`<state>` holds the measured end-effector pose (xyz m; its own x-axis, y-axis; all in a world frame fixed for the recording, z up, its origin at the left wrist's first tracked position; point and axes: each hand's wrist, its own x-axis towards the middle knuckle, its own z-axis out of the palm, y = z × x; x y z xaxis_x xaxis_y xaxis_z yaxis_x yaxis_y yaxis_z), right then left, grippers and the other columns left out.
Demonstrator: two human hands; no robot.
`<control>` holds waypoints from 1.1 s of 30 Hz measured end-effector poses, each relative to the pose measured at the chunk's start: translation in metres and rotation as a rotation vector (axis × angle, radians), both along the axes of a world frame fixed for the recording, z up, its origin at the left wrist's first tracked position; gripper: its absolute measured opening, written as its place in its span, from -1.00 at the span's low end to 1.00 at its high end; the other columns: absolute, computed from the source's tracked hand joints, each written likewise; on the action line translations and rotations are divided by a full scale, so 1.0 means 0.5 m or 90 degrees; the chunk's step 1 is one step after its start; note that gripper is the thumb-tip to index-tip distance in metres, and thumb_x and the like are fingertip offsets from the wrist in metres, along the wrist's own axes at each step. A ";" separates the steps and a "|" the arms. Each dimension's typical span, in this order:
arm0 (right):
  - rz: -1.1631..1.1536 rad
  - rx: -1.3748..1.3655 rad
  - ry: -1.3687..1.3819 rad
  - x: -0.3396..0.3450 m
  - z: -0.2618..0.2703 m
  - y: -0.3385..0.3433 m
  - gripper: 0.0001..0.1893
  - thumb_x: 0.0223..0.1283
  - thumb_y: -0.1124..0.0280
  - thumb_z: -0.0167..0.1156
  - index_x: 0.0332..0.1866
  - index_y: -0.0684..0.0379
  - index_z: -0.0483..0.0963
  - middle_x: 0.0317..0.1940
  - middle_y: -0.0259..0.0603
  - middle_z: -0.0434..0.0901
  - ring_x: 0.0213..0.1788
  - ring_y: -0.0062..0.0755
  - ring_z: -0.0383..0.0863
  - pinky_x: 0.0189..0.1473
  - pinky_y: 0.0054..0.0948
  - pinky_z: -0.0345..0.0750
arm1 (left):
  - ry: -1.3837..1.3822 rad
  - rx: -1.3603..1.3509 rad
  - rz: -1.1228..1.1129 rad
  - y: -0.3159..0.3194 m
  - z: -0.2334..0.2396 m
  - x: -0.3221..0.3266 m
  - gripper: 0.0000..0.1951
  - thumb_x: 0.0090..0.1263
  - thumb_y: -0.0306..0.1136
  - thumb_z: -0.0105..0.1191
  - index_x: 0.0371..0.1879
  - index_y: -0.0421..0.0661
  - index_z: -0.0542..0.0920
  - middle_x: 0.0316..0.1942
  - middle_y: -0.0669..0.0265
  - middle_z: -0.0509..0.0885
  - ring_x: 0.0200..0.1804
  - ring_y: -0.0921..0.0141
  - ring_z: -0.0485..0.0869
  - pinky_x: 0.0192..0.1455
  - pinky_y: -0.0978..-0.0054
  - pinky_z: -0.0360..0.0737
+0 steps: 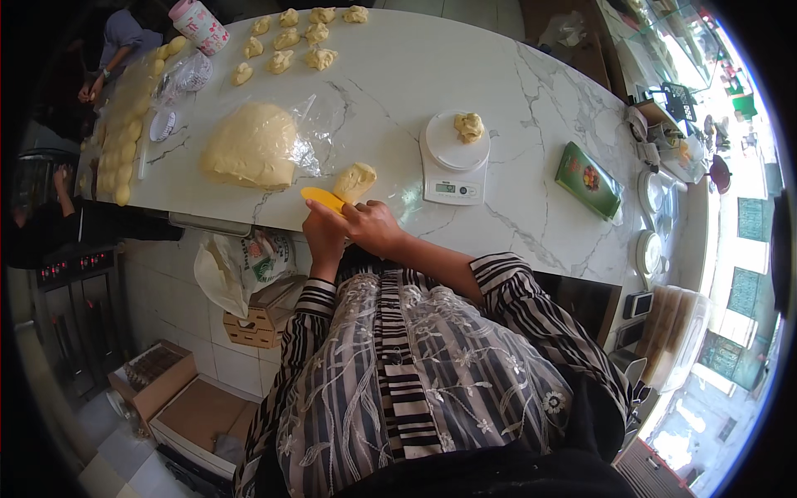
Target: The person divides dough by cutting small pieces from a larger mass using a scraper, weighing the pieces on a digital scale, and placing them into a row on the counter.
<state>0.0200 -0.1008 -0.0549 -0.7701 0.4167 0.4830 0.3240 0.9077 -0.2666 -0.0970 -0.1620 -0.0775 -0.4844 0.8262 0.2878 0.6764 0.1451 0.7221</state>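
Observation:
Just over the front edge of the marbled table [398,93], my two hands meet around a yellow dough scraper [319,198]. A finger of my left hand [325,239] lies along the scraper's face. My right hand [377,229] closes about its right end, where the curled fingers hide part of it. Right beyond them rests a cut lump of dough [355,182]. To the left sits a large mound of pale yellow dough [252,146], partly under clear plastic film [311,140]. A white digital kitchen scale [456,159] carries a small dough piece [469,127].
Several dough pieces [286,39] stand in rows at the far side, beside a pink patterned tumbler [199,28]. Smooth dough balls [127,149] line the left end, near another person's hands [92,87]. A green package [588,180] lies on the right.

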 end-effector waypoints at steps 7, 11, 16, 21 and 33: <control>0.004 -0.198 -0.263 -0.081 0.076 0.075 -0.21 0.11 0.37 0.15 0.48 -0.16 0.00 -0.55 -0.26 0.53 -0.61 -0.31 0.58 -0.55 -0.34 0.51 | -0.111 -0.082 0.026 -0.012 0.009 -0.018 -0.85 0.19 -0.50 0.22 -0.32 -0.31 0.60 -0.47 0.27 0.66 -0.41 0.50 0.62 -0.34 0.58 0.53; -0.006 -0.119 -0.158 -0.042 0.037 0.054 -0.17 0.05 0.41 0.16 0.48 -0.12 0.01 -0.55 -0.29 0.54 -0.60 -0.36 0.59 -0.55 -0.44 0.51 | -0.333 0.024 0.074 -0.032 -0.019 -0.055 -0.84 0.23 -0.52 0.23 -0.27 -0.31 0.61 -0.38 0.30 0.67 -0.36 0.54 0.62 -0.29 0.61 0.57; 0.063 -0.008 0.052 0.060 -0.032 0.020 -0.27 0.02 0.48 0.12 0.42 -0.06 0.18 -0.51 -0.32 0.54 -0.62 -0.38 0.56 -0.56 -0.45 0.52 | -0.724 0.161 0.146 -0.049 0.021 -0.079 -0.84 0.33 -0.48 0.14 -0.15 -0.23 0.57 -0.24 0.33 0.64 -0.22 0.53 0.62 -0.15 0.55 0.63; -0.027 -0.148 0.168 0.095 0.017 0.033 -0.29 0.05 0.56 0.15 0.40 0.09 0.19 -0.47 -0.27 0.60 -0.57 -0.33 0.60 -0.53 -0.39 0.53 | -0.552 0.161 0.071 -0.033 0.077 -0.091 -0.79 0.39 -0.42 0.06 -0.05 -0.19 0.54 -0.16 0.31 0.63 -0.14 0.47 0.62 -0.05 0.52 0.61; -0.488 -0.055 0.409 0.348 0.060 0.043 -0.30 0.14 0.48 0.24 0.40 0.23 0.14 -0.27 0.05 0.67 -0.44 -0.12 0.71 -0.40 -0.36 0.62 | -0.208 0.105 -0.320 0.270 0.182 0.138 -0.72 0.22 -0.50 0.20 -0.08 -0.13 0.56 -0.25 0.32 0.71 -0.28 0.55 0.59 -0.20 0.56 0.53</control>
